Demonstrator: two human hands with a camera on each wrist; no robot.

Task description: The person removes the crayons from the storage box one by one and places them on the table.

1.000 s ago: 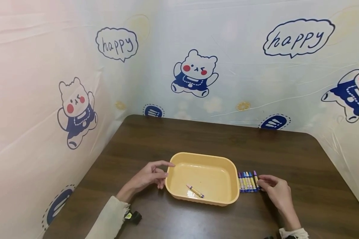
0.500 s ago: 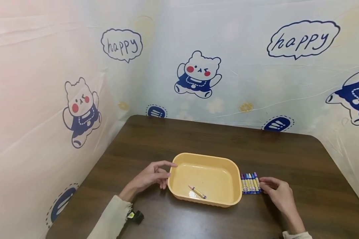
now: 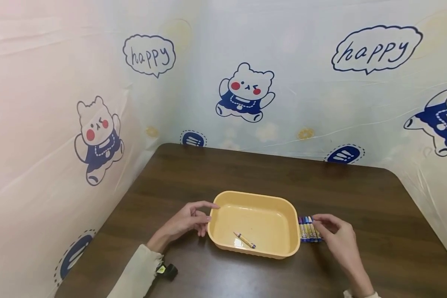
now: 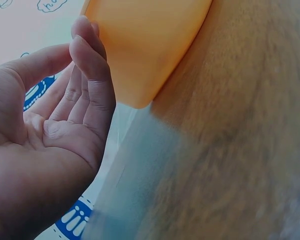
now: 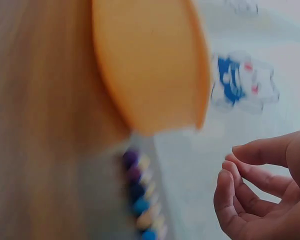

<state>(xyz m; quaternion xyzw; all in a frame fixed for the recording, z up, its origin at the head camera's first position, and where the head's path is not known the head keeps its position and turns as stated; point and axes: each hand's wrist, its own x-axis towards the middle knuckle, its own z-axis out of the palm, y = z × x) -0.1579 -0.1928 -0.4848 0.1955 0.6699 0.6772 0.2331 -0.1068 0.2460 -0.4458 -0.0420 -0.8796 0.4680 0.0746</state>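
Observation:
A yellow plastic tray (image 3: 253, 201) stands on the dark wooden table (image 3: 268, 169). One crayon (image 3: 245, 241) lies in it near the front wall. My left hand (image 3: 186, 219) is at the tray's left end, its index finger reaching over the rim and its thumb tip right at the edge. Several crayons (image 3: 307, 230) lie side by side in a row against the tray's right end. Over the right side of that row is my right hand (image 3: 339, 238), thumb and index finger close together. In the right wrist view, nothing shows between those fingertips.
A printed curtain (image 3: 305, 95) with bears and speech bubbles hangs behind the table and along its left side. A black band (image 3: 167, 272) with a yellow-green mark sits at my left sleeve.
My right hand has shifted left, from beside the row's right end to over its upper right part. My left hand and the crayon in the tray keep their places.

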